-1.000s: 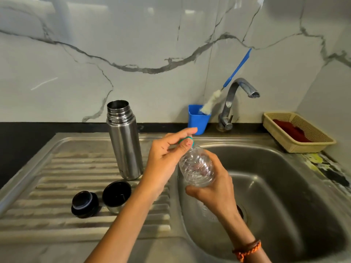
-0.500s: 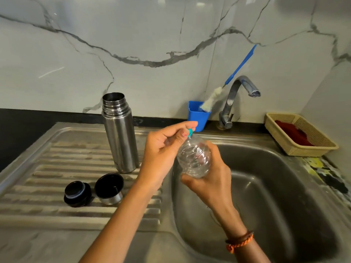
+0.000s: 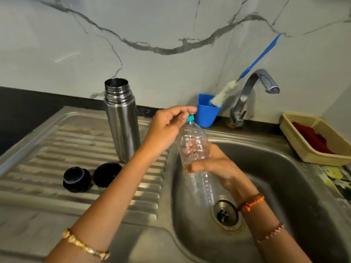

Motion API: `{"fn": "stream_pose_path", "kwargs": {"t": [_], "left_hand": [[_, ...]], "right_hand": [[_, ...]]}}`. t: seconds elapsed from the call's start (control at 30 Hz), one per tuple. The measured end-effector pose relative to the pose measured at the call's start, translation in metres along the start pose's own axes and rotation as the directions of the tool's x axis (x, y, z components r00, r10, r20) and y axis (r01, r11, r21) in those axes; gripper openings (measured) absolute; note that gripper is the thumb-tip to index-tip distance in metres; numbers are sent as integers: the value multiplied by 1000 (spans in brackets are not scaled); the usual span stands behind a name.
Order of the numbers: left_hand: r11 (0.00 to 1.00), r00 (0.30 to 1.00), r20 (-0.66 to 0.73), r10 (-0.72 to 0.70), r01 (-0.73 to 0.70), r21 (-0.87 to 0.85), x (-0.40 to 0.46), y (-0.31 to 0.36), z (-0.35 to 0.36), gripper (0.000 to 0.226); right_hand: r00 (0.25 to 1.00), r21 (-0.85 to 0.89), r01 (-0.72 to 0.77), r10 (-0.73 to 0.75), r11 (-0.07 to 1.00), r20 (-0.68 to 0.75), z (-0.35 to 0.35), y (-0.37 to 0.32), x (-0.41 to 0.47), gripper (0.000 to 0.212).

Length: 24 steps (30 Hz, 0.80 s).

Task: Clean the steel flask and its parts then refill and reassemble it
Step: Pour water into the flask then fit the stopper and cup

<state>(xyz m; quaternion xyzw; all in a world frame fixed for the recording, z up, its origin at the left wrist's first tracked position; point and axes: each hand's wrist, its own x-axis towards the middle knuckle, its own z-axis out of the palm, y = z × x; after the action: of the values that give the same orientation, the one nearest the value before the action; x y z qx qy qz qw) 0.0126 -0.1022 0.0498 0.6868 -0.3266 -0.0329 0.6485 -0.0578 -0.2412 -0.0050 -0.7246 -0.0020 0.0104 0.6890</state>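
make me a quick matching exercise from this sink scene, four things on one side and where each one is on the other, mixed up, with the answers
Things
1. steel flask
2. bottle brush
3. red cloth
4. clear plastic bottle

Places
A. in the cream basket
B. held over the sink basin
C. upright on the ribbed drainboard
D. standing in the blue cup

Pairs: 1-C, 2-D, 3-A, 4-B

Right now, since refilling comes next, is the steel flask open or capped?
Open. The steel flask stands upright on the drainboard with its mouth bare; its stopper and cup lid lie beside it.
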Motion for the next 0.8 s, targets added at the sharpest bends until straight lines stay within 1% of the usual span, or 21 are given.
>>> {"fn": "stream_pose_path", "kwargs": {"t": [0.07, 0.1, 0.17, 0.23, 0.3, 0.37, 0.4, 0.43, 0.47, 0.5, 0.53, 0.57, 0.6, 0.63, 0.73, 0.8], "left_hand": [[991, 985, -158, -77, 92, 92, 10, -13, 6, 26], [986, 973, -214, -84, 113, 125, 14, -17, 8, 26], [974, 953, -303, -26, 92, 207, 23, -21, 10, 29], [952, 934, -352, 66, 47, 303, 32, -21, 9, 37], [913, 938, -334, 95, 51, 405, 36, -24, 12, 48], [842, 945, -322, 61, 124, 525, 43, -36, 12, 60], [804, 945, -322, 58, 147, 576, 52, -43, 10, 65], [775, 946, -321, 51, 166, 610, 62, -48, 7, 68], [756, 947, -319, 41, 179, 629, 73, -51, 3, 71], [744, 949, -313, 39, 181, 644, 87, -56, -3, 72], [731, 955, -296, 34, 178, 659, 99, -59, -7, 73], [717, 961, -274, 30, 171, 676, 112, -63, -11, 74], [704, 968, -249, 18, 165, 691, 122, -67, -14, 76], [696, 972, -233, 4, 164, 699, 129, -71, -17, 78], [685, 970, -242, 10, 170, 709, 149, -81, -27, 80], [676, 967, -253, 37, 162, 719, 155, -88, -33, 78]], "right_hand": [[985, -59, 5, -15, 998, -171, 2, 12, 21, 75], [974, -102, 5, -27, 995, -224, 5, 15, 32, 77], [950, -176, 22, -75, 984, -302, 10, 16, 55, 71], [917, -243, 73, -161, 967, -364, 11, 6, 79, 65], [885, -327, 103, -237, 939, -402, 12, -1, 98, 56], [876, -378, 93, -256, 921, -408, 14, 3, 124, 43], [869, -385, 90, -261, 919, -421, 14, 2, 139, 48], [867, -356, 94, -252, 930, -429, 15, 0, 152, 58], [862, -292, 114, -240, 950, -446, 15, -2, 165, 69], [859, -233, 137, -233, 963, -457, 14, -6, 181, 76], [861, -190, 144, -217, 971, -460, 11, -6, 195, 75], [868, -191, 134, -208, 972, -451, 7, -6, 209, 63], [869, -237, 119, -217, 964, -444, 3, -2, 222, 47], [865, -290, 113, -238, 950, -442, 0, 1, 232, 36], [862, -355, 144, -294, 924, -414, -8, 8, 260, 36], [870, -338, 169, -301, 926, -390, -7, 9, 269, 40]]}}
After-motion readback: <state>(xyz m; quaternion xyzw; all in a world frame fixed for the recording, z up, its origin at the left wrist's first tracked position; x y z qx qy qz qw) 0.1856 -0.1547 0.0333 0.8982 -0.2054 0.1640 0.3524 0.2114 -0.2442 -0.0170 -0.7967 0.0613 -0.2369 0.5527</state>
